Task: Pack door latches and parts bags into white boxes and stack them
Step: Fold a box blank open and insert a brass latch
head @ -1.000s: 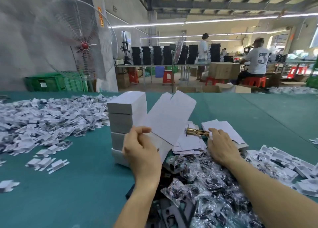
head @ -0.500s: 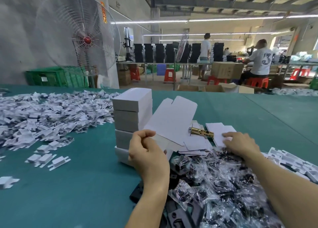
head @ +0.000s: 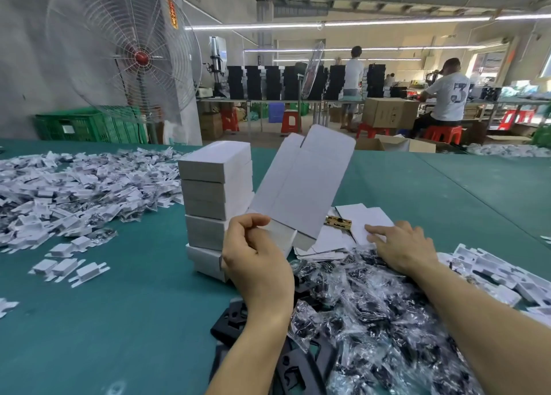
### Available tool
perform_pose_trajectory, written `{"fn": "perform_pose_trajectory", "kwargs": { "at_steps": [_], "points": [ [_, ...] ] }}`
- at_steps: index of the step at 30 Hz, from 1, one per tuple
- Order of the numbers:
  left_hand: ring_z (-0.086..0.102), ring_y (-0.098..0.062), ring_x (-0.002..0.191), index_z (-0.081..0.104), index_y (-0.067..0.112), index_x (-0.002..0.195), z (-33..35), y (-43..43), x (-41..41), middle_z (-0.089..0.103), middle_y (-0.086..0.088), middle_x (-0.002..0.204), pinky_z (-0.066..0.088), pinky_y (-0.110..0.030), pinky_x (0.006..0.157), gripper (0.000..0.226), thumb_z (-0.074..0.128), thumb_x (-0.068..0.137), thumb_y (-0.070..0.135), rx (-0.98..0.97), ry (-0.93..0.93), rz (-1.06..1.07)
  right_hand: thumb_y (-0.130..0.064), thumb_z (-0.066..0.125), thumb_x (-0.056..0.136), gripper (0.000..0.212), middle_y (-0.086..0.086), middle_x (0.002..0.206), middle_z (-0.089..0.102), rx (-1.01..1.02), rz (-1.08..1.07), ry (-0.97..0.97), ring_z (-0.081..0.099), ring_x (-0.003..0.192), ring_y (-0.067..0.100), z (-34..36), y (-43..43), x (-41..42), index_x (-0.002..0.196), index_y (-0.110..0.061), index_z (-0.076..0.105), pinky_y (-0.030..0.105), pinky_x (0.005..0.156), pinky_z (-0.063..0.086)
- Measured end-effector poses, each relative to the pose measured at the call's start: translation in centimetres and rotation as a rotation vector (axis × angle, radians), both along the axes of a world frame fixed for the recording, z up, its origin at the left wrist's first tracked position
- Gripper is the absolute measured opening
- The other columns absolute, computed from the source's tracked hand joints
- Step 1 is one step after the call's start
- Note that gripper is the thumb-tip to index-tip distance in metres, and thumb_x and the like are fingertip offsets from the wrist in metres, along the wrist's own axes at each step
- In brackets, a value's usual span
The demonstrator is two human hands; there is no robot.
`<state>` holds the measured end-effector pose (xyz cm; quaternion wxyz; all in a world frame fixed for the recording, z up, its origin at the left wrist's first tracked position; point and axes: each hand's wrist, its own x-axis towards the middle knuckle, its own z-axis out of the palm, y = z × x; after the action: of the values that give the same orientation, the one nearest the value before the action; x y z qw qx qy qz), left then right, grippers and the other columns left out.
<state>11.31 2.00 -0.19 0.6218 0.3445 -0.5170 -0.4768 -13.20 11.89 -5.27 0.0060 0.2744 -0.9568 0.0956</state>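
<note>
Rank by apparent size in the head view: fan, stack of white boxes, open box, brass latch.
1. fan, largest
2. stack of white boxes and open box: about alike, not ranked
3. brass latch, smallest

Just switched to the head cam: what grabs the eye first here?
Centre frame, the left hand pinches an open white box with its lid flap raised, beside a stack of closed white boxes. Further right, the right hand rests straight fingers on flat white cards next to a brass latch, with a heap of clear parts bags nearer the camera.
</note>
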Motion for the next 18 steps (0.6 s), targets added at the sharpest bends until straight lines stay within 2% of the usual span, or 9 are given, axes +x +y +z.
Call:
{"fn": "perform_pose_trajectory", "kwargs": {
  "at_steps": [4,6,8,10,11,13,15,16,18],
  "points": [
    [0.043,-0.021,0.059,0.061,0.029,0.075,-0.2,-0.1,0.1,0.054,0.003,0.069,0.037,-0.035,0.060,0.044,0.040,0.094,-0.005,-0.002,-0.008,0.006,-0.057,0.031,0.100,0.042,0.009,0.152,0.034,0.031,0.014,0.014,0.031,0.137,0.034,0.2,0.1,0.4,0.141,-0.055,0.042,0.048,0.114,0.025],
    [0.043,-0.022,0.062,0.061,0.028,0.076,-0.3,-0.2,0.2,0.054,0.002,0.072,0.036,-0.035,0.061,0.043,0.040,0.094,-0.005,0.007,0.000,0.005,-0.052,0.034,0.100,0.039,0.005,0.153,0.030,0.065,0.040,0.120,0.028,0.138,0.030,0.6,-0.6,0.5,0.132,-0.046,0.056,0.047,0.113,0.022],
    [0.043,-0.022,0.062,0.061,0.027,0.076,-0.2,-0.3,0.3,0.050,0.001,0.070,0.035,-0.035,0.061,0.043,0.039,0.093,-0.006,0.021,0.022,0.014,-0.052,0.037,0.100,0.043,0.008,0.144,0.041,0.060,0.088,0.134,0.041,0.126,0.029,1.5,-1.7,0.8,0.107,-0.024,0.069,0.045,0.107,0.033],
    [0.041,-0.013,0.055,0.061,0.026,0.076,0.1,-0.5,0.5,0.048,0.004,0.065,0.034,-0.025,0.057,0.043,0.039,0.093,-0.006,0.025,0.052,0.035,-0.055,0.039,0.099,0.048,0.015,0.130,0.052,-0.005,0.118,0.047,0.052,0.110,0.031,2.1,-3.1,1.2,0.097,-0.013,0.062,0.045,0.097,0.045],
    [0.039,-0.008,0.051,0.061,0.026,0.076,0.3,-0.6,0.6,0.047,0.005,0.063,0.034,-0.020,0.054,0.043,0.039,0.092,-0.007,0.024,0.063,0.040,-0.057,0.040,0.099,0.049,0.017,0.131,0.052,-0.026,0.120,0.026,0.052,0.113,0.032,2.0,-3.7,1.4,0.113,-0.014,0.060,0.045,0.097,0.046],
    [0.041,-0.006,0.049,0.061,0.025,0.075,0.4,-0.7,0.6,0.046,0.007,0.061,0.035,-0.014,0.051,0.043,0.039,0.091,-0.008,0.024,0.072,0.044,-0.061,0.040,0.097,0.057,0.017,0.140,0.046,0.009,0.112,0.028,0.045,0.126,0.035,1.8,-4.5,2.0,0.146,-0.031,0.036,0.048,0.100,0.041],
    [0.041,-0.007,0.054,0.061,0.026,0.075,0.4,-0.7,0.7,0.047,0.007,0.063,0.035,-0.018,0.054,0.044,0.040,0.091,-0.008,0.035,0.069,0.038,-0.063,0.035,0.097,0.053,0.013,0.143,0.041,0.048,0.081,0.026,0.039,0.129,0.037,1.3,-4.9,2.3,0.148,-0.050,0.022,0.053,0.099,0.038],
    [0.044,-0.013,0.059,0.061,0.026,0.075,0.4,-0.7,0.7,0.047,0.006,0.064,0.037,-0.021,0.058,0.044,0.040,0.091,-0.008,0.040,0.069,0.034,-0.062,0.032,0.098,0.050,0.011,0.142,0.040,0.054,0.070,0.020,0.038,0.129,0.037,1.2,-5.1,2.3,0.146,-0.054,0.022,0.054,0.099,0.037],
    [0.045,-0.015,0.063,0.062,0.026,0.075,0.4,-0.7,0.8,0.049,0.002,0.066,0.038,-0.012,0.063,0.043,0.040,0.091,-0.008,0.039,0.065,0.042,-0.056,0.031,0.101,0.043,0.009,0.137,0.043,0.033,0.061,0.026,0.038,0.126,0.037,1.1,-5.4,2.2,0.144,-0.054,0.029,0.055,0.098,0.037]
  ]
}}
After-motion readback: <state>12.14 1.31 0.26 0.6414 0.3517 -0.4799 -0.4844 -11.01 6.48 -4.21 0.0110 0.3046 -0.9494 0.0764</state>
